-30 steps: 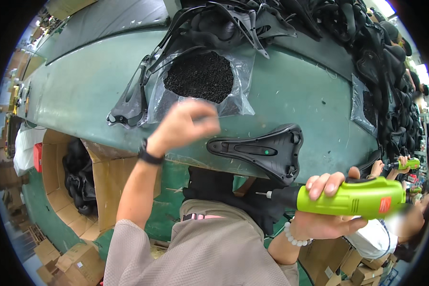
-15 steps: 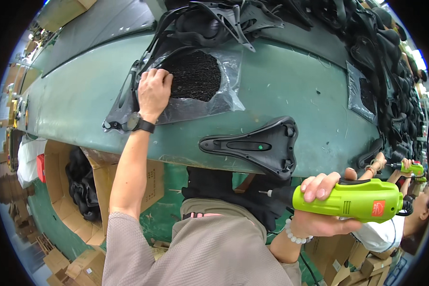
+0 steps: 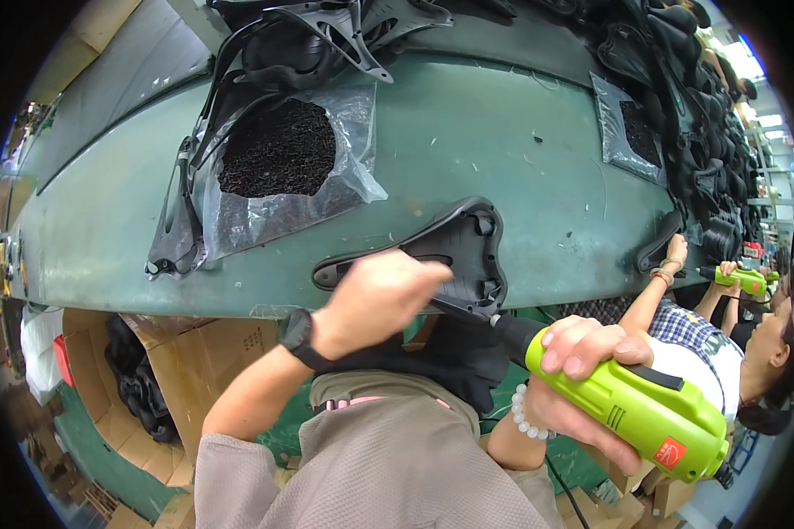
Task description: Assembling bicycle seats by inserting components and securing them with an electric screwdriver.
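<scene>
A black bicycle saddle (image 3: 478, 242) lies at the near edge of the green table, its wide end to the right. Over its narrow middle is my left hand (image 3: 381, 298), blurred, with its fingers drawn together; whatever may be between them is too small to make out. My right hand (image 3: 582, 375) is wrapped around a lime-green electric screwdriver (image 3: 631, 410), whose tip is close to the saddle's wide end. Left of the saddle, a heap of small black screws (image 3: 278, 150) lies on an opened clear plastic bag (image 3: 348, 189).
Black plastic saddle shells (image 3: 313, 44) pile up behind the screws. Another bag (image 3: 609, 115) and many saddles (image 3: 706, 132) line the right side. A co-worker (image 3: 710, 353) holds a similar screwdriver there. An open cardboard box (image 3: 207, 370) stands below the table at left.
My left hand has left the screw heap and come right and nearer, over the saddle. The screwdriver's tip has swung up toward the saddle. The whole view has shifted.
</scene>
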Action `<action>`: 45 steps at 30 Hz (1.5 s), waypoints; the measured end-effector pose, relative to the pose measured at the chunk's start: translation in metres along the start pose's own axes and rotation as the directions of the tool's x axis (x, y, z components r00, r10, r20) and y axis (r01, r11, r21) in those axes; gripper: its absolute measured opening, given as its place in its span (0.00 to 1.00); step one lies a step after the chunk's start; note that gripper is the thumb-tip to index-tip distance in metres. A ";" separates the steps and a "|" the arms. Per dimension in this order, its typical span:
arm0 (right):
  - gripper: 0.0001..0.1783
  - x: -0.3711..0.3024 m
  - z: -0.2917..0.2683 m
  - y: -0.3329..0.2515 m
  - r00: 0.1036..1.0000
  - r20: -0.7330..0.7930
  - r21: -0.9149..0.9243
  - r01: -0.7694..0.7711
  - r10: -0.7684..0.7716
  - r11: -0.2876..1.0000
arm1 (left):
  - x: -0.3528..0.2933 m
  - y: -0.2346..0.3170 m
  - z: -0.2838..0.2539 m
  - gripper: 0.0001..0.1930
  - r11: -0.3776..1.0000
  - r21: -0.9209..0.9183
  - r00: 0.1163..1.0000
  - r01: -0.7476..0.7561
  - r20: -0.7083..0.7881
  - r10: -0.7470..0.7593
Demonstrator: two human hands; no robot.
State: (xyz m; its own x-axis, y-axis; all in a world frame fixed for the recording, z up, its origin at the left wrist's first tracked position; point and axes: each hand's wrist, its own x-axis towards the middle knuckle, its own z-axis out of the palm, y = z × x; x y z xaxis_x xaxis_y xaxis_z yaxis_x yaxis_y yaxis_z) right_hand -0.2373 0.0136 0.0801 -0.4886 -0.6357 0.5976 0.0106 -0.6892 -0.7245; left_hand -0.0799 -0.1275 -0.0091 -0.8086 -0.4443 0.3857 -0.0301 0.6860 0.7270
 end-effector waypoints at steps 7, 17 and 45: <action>0.64 -0.006 -0.011 0.006 1.000 0.018 0.007 0.017 -0.017 1.000 | 0.019 0.024 0.031 0.09 0.986 0.056 0.977 -0.158 0.151 0.148; 0.68 0.002 -0.029 0.005 0.997 0.014 0.014 0.077 -0.077 0.997 | 0.034 0.023 0.028 0.13 0.984 0.063 0.980 -0.165 0.124 0.156; 0.52 -0.002 -0.046 0.073 0.983 0.026 0.099 -0.182 0.180 0.978 | 0.034 -0.012 0.042 0.06 0.991 0.137 0.977 0.007 0.211 -0.036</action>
State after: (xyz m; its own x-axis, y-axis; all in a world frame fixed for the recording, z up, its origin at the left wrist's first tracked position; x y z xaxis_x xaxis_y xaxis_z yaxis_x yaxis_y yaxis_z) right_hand -0.2761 -0.0197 0.0104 -0.4555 -0.7586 0.4659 0.1858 -0.5929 -0.7836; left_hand -0.1315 -0.1269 -0.0288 -0.9129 -0.3367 0.2309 -0.1155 0.7554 0.6450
